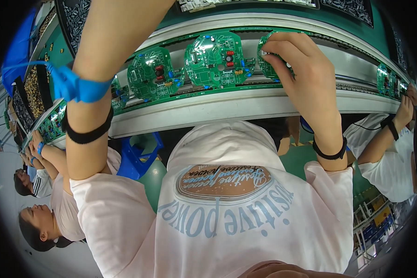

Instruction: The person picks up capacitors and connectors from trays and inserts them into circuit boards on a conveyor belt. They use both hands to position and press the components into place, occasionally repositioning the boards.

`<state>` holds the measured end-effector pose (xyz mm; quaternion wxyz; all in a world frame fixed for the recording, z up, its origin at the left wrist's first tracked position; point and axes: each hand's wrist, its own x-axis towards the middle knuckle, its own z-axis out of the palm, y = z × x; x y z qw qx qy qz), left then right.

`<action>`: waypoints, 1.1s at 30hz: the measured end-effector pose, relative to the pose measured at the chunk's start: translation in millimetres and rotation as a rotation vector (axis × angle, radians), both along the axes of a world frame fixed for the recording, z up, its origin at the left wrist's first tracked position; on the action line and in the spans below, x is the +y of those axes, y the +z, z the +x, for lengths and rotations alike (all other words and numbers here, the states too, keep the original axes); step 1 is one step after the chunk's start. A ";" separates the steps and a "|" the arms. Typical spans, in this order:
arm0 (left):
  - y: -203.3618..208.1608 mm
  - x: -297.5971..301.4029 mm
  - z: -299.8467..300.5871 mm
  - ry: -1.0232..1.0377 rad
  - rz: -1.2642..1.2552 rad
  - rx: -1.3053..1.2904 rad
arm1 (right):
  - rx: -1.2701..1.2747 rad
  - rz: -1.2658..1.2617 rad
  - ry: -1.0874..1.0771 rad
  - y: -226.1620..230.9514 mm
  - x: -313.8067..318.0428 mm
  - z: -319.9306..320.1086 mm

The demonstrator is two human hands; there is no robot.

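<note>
My right hand is over a green circuit board on the conveyor line, thumb and fingertips pinched together at the board's left part. A tiny pale piece shows at the fingertips, too small to name. My hand hides most of that board. To its left lies a second circuit board with red, blue and black parts on it, and farther left a similar circuit board. My left forearm, with a blue wrist strap, reaches up past the top edge; the left hand itself is out of view.
A pale conveyor rail runs between my body and the boards. Beyond the line are trays of small parts, including a dark tray and a tray of white parts. Co-workers' hands are at the line on both sides.
</note>
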<state>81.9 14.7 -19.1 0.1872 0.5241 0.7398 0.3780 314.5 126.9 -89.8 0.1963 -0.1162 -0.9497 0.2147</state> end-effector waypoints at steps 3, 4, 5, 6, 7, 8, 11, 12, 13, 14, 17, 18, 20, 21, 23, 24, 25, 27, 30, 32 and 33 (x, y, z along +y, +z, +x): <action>-6.5 -19.9 -0.9 0.006 0.055 -0.111 | -0.042 0.032 -0.002 3.9 -1.7 0.3; -10.5 -26.4 -2.2 0.011 0.070 -0.145 | -0.067 0.049 0.002 5.8 -2.2 0.0; -13.9 -33.2 -3.2 0.015 0.085 -0.179 | -0.091 0.066 0.006 7.8 -2.5 -0.3; -18.0 -40.6 -3.0 0.016 0.104 -0.214 | -0.093 0.066 0.007 9.5 -2.6 -0.3; -21.5 -47.4 -2.6 0.018 0.117 -0.239 | -0.132 0.099 0.019 11.2 -2.4 -0.3; -23.8 -53.4 -1.0 0.025 0.117 -0.247 | -0.170 0.133 0.031 12.8 -2.2 -0.3; -23.2 -67.5 10.3 0.076 0.061 -0.220 | -0.229 0.194 0.042 17.5 -3.4 -1.0; -22.7 -71.5 14.2 0.109 0.019 -0.195 | -0.248 0.219 0.042 17.8 -3.9 -1.3; -22.5 -74.5 17.3 0.141 -0.023 -0.169 | -0.267 0.243 0.041 17.9 -4.4 -1.4; -22.5 -76.4 20.1 0.140 -0.024 -0.170 | -0.268 0.243 0.040 17.7 -4.9 -1.4; -22.1 -79.5 28.1 0.102 -0.105 -0.077 | -0.256 0.256 0.042 17.5 -6.4 -1.0; -23.5 -81.1 29.7 0.105 -0.108 -0.076 | -0.254 0.254 0.044 17.1 -6.4 -0.8; -27.1 -84.7 32.9 0.094 -0.129 -0.113 | -0.254 0.255 0.054 15.6 -5.0 0.6; -28.6 -84.4 33.8 0.084 -0.139 -0.134 | -0.257 0.256 0.055 14.8 -4.0 1.6; -29.4 -83.3 35.4 0.079 -0.145 -0.147 | -0.250 0.258 0.062 14.1 -1.5 1.6; -29.3 -84.1 36.4 0.082 -0.150 -0.158 | -0.240 0.261 0.076 14.1 -0.4 0.7; -29.3 -84.7 37.3 0.085 -0.156 -0.170 | -0.230 0.264 0.090 14.3 0.2 0.3; -30.9 -85.6 38.9 0.085 -0.156 -0.170 | -0.219 0.234 0.090 15.5 0.7 2.0; -33.0 -86.7 40.1 0.085 -0.155 -0.172 | -0.199 0.176 0.090 14.9 2.4 4.4; -30.8 -87.6 40.1 0.081 -0.158 -0.155 | -0.173 0.113 0.082 14.0 4.2 4.6; -31.7 -86.4 40.1 0.071 -0.154 -0.150 | -0.166 0.087 0.071 13.8 6.1 5.6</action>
